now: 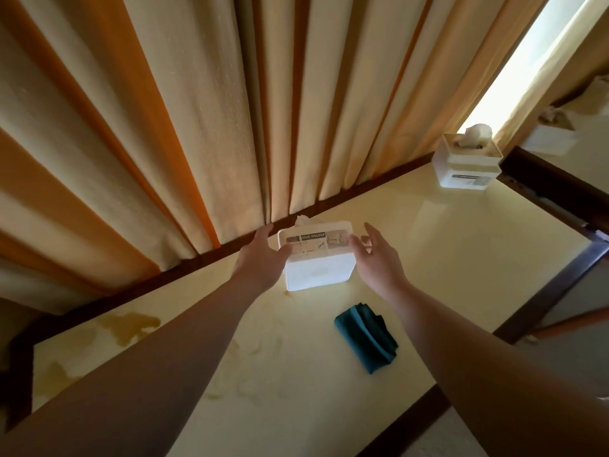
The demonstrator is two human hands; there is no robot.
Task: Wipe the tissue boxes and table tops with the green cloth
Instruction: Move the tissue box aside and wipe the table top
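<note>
both hands [263,255] at white box [316,268] labelled "issue holder", partly hidden.

Your two forearms are bare from the frame's bottom edge to the wrists, with no sleeve, and your left hand [260,255] and right hand [379,258] wear no gloves, rings or watch.

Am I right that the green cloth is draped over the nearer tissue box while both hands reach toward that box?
Not quite: the green cloth is not on the nearer tissue box. The head view shows it lying folded on the table top, in front of the box and apart from it. The rest holds: the left hand and right hand both reach toward that box.
</note>
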